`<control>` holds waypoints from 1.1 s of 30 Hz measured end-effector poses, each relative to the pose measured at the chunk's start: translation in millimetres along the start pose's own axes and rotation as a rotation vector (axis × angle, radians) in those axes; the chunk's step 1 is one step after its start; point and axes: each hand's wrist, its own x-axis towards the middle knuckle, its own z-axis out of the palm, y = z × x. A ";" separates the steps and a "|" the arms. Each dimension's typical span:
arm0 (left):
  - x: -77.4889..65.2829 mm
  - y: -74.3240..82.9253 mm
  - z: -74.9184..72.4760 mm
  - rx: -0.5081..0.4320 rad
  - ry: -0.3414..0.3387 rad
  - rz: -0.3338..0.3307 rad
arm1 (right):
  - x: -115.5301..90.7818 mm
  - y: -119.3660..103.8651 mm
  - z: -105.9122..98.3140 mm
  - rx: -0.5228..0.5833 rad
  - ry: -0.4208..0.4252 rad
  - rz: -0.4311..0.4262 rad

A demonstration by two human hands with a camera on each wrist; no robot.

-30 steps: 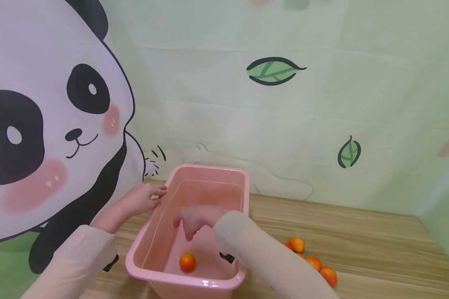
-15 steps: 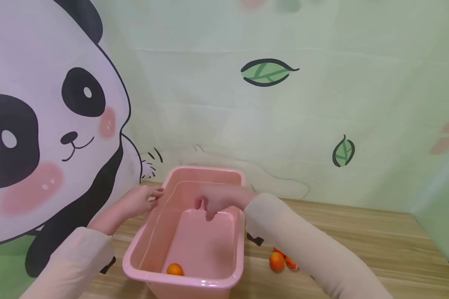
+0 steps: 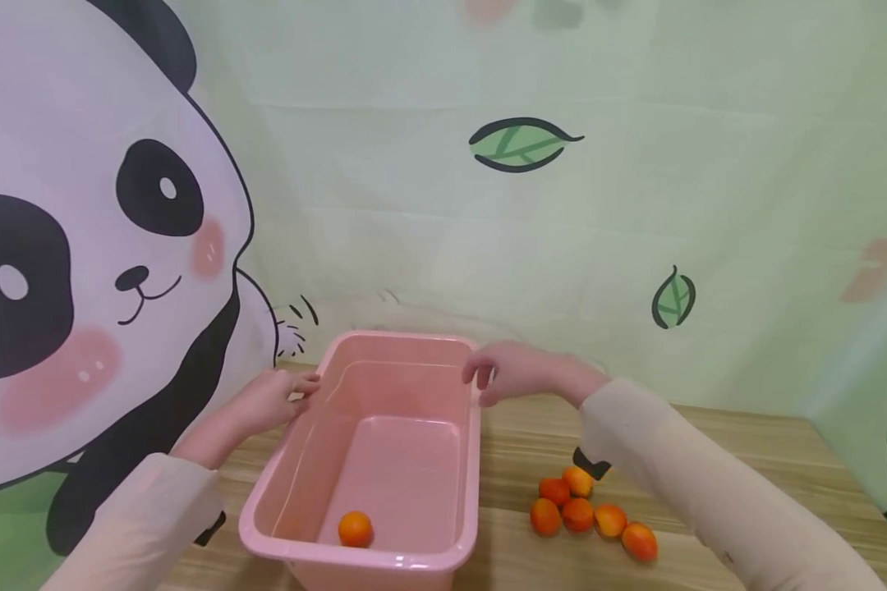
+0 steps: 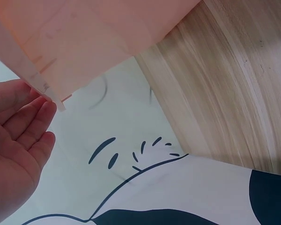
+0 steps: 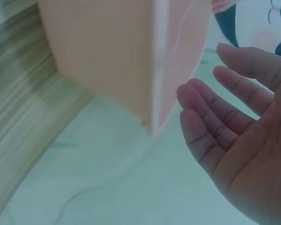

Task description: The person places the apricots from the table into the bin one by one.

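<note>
A pink plastic basin [image 3: 360, 557] stands on the wooden table in the head view, and one round orange fruit [image 3: 356, 529] lies on its floor near the front wall. My left hand [image 3: 272, 399] holds the basin's left rim; in the left wrist view its fingers [image 4: 44, 110] meet the edge, with the thumb hidden. Over the far part of the right rim is my right hand [image 3: 516, 371], holding nothing. Its fingers [image 5: 201, 133] are loosely bent and spread in the right wrist view, with the pink wall beside them.
To the right of the basin, several orange-red fruits [image 3: 578, 515] lie in a cluster on the wooden table [image 3: 754, 492], below my right forearm. Behind the table hangs a pale green cloth backdrop [image 3: 384, 205] printed with a panda and leaves.
My right hand has moved up and rightward from inside the basin to its right rim. The fruit in the basin has rolled toward the front left, then slightly back. My left hand stays at the rim.
</note>
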 end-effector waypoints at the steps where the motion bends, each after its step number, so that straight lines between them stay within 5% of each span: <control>1: 0.1 -0.2 -0.2 0.002 0.002 0.002 | -3.0 6.0 -1.2 0.008 0.014 -0.004; 7: 0.6 -0.4 -1.3 -0.003 0.001 0.004 | -20.2 41.1 -1.7 0.042 0.030 0.029; 14: -0.2 -0.4 -2.2 -0.012 -0.010 -0.020 | -30.4 75.5 13.2 0.059 -0.007 0.161; 33: 1.4 0.5 -3.1 -0.010 -0.026 -0.044 | -43.0 137.0 64.7 0.253 -0.024 0.220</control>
